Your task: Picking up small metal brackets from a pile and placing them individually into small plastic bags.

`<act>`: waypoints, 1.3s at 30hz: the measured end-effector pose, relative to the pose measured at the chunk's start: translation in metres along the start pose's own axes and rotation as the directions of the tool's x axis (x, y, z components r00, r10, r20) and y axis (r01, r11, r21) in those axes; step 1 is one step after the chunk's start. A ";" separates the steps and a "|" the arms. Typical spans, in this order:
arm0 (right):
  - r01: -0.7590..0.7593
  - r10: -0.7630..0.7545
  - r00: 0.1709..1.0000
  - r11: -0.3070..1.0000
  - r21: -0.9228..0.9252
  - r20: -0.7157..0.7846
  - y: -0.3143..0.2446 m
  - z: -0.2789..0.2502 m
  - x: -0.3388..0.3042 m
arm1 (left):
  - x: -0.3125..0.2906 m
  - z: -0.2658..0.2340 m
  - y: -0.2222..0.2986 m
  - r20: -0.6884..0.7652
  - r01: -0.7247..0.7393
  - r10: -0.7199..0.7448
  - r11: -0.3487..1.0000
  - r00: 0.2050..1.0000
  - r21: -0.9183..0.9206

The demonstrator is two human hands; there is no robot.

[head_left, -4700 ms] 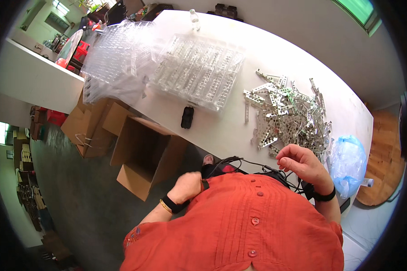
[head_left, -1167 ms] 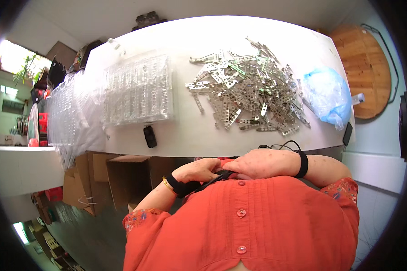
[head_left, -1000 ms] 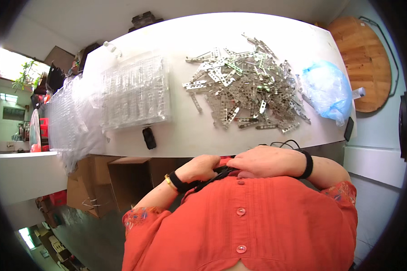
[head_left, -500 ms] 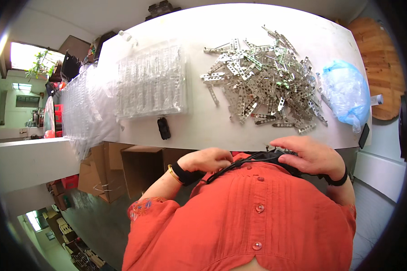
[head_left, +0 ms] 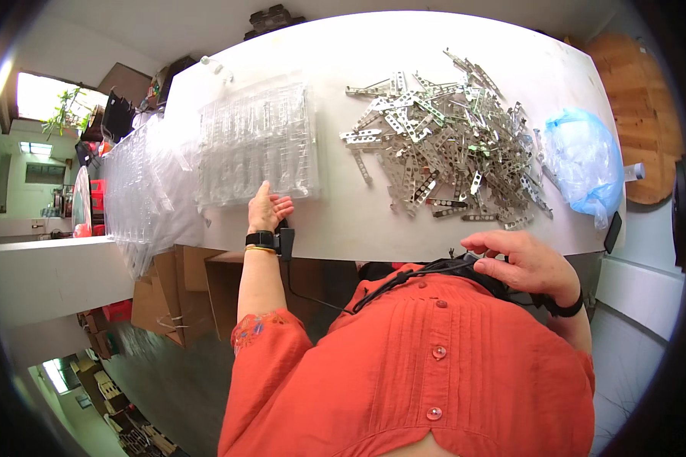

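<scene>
My left hand [head_left: 267, 209] is palm up with its fingers apart, at the front edge of a stack of clear plastic trays [head_left: 259, 141]. Nothing shows in it. On that wrist sits a black band with a small box [head_left: 285, 244] and a cable. My right hand [head_left: 522, 263] hovers before my waist at the table's front edge, thumb and fingers apart and holding nothing I can see. Black cables [head_left: 404, 278] run across my red shirt beside it. In the middle of the white table [head_left: 343, 228] lies a heap of perforated metal strips [head_left: 442, 145].
More clear trays [head_left: 133, 183] in thin plastic stand at the table's left end. A blue plastic bag [head_left: 583, 164] lies to the right of the heap, with a dark flat object [head_left: 613, 231] near the right corner. Cardboard boxes [head_left: 160, 293] stand below on the left.
My left hand has moved from my waist out to the left and forward, to the trays' front edge, and now covers most of the small black object there. My right hand has barely shifted.
</scene>
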State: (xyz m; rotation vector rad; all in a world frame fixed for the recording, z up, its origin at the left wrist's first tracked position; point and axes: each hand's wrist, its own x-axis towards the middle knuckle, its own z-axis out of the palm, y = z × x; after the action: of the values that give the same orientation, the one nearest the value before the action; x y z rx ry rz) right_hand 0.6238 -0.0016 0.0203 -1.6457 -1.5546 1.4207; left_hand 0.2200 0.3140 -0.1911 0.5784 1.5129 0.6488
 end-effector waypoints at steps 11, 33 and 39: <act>0.028 -0.027 0.999 0.999 0.028 -0.047 0.019 0.003 0.001 | -0.005 -0.019 0.045 0.056 -0.057 0.071 0.975 0.996 -0.217; -0.053 0.059 0.995 0.995 0.080 -0.077 0.023 -0.003 -0.007 | 0.011 -0.019 -0.003 -0.021 -0.032 0.031 0.996 0.999 -0.079; -0.096 0.107 0.990 0.988 0.120 -0.093 0.024 -0.005 -0.010 | 0.012 -0.016 -0.005 -0.043 -0.033 0.030 0.997 0.999 -0.075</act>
State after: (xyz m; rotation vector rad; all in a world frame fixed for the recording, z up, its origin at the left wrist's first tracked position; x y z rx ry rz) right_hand 0.6408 -0.0154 0.0052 -1.7203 -1.3260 1.4284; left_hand 0.2039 0.3178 -0.2030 0.5346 1.5134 0.7435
